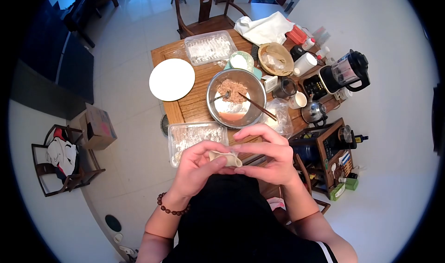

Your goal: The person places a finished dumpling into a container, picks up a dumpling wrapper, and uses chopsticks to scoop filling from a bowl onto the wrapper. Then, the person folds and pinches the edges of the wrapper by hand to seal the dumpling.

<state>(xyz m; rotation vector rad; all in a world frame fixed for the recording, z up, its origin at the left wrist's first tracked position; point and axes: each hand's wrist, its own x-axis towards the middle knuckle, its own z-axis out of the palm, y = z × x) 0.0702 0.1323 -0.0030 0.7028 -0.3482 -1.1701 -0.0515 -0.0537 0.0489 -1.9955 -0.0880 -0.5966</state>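
Between my two hands is a folded dumpling [229, 160], its wrapper pale and open at the right end. My left hand [197, 165] grips its left side with thumb and fingers. The fingers of my right hand [271, 155] are bent around its right end and upper edge. Just beyond stands a steel bowl [212, 104] of pinkish minced filling [233, 90], with a spoon [219, 97] and chopsticks [259, 107] in it. A flour-dusted plastic tray [192, 135] lies left of the bowl, partly behind my left hand.
A white plate [172, 80] overhangs the table's left edge. Farther back are another floured tray [210, 47], a small bowl of white powder [239, 60] and a basket [276, 59]. Along the right stand a cup [298, 100], a glass kettle [314, 112] and a blender [345, 70].
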